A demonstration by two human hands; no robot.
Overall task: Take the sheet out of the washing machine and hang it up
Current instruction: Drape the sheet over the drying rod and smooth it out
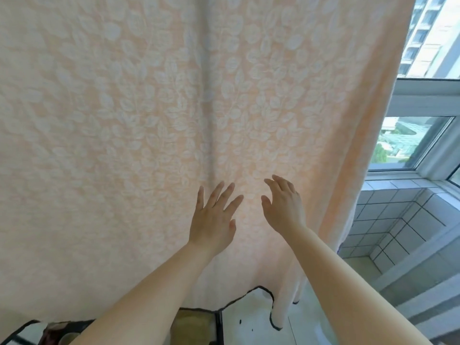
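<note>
- No readable text, labels, brands, numbers or signs anywhere in the head view.
- Sheet (174, 120): leaf pattern only, no lettering.

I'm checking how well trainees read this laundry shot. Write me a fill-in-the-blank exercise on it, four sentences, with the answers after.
1. The hanging sheet is peach with a white ____ pattern.
2. Both the left hand and the right hand have their fingers ____.
3. The window shows past the sheet's ____ edge.
4. The wall below the window is covered in white ____.

Answers: leaf; spread open; right; tiles
</note>
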